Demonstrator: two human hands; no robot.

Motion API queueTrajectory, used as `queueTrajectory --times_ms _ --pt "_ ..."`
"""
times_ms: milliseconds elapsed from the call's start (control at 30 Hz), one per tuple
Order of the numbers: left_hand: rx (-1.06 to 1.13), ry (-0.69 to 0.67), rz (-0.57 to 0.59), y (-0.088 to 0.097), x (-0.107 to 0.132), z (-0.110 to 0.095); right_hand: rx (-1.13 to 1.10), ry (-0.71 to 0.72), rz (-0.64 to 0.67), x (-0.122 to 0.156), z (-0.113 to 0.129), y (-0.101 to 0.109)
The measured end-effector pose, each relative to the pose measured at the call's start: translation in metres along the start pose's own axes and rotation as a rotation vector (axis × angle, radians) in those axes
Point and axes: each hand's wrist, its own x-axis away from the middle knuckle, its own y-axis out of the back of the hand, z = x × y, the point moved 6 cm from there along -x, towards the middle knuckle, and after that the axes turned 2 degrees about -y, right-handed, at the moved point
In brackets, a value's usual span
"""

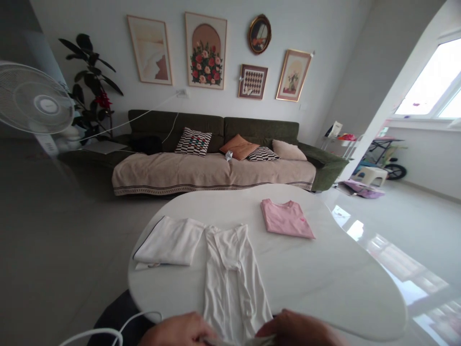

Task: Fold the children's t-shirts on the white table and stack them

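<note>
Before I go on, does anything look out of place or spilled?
No spill shows. A strip pokes from under the folded white garment on the table, so it looks untidy. Behind, a cord hangs midair from wall socket toward fan, perhaps a snag risk.

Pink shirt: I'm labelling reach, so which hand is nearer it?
Right: the right hand is below the pink shirt in view; the left hand is farther, to its lower left.

Cushions [193, 142] lie on a green sofa [261, 129] — framed pictures [206, 50] hang above.
</note>
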Motion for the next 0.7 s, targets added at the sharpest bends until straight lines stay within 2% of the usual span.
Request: queueTrajectory --times_ms 33,67,167,233,300,400,500,567,700 --pt "0.087 -0.006 -0.004 0.017 -0.009 -0.006 -0.047 -0.027 0.027 -0.023 0.0 0.01" --pt "0.205 -0.002 -0.079 0.037 -0.022 -0.008 -0.071 -0.037 0.036 -0.051 0.002 0.023" --pt "0.639 0.031 -0.465 0.094 -0.071 0.009 -0.262 -0.198 0.2 -0.144 0.002 0.051" --pt "0.857 0.06 -0.619 0.113 -0.106 0.035 -0.285 -0.204 0.232 -0.198 0.003 0.062" --pt "0.938 0.131 -0.721 0.12 -0.135 0.063 -0.287 -0.197 0.251 -0.234 0.0 0.058" --pt "0.951 0.192 -0.759 0.122 -0.156 0.093 -0.301 -0.193 0.247 -0.254 -0.013 0.037" --pt "0.957 0.181 -0.729 0.123 -0.156 0.103 -0.331 -0.167 0.226 -0.253 -0.025 0.023" --pt "0.95 0.141 -0.714 0.13 -0.153 0.101 -0.349 -0.142 0.214 -0.252 -0.031 0.025" --pt "0.898 0.077 -0.774 0.154 -0.161 0.096 -0.331 -0.105 0.134 -0.265 -0.037 0.049"
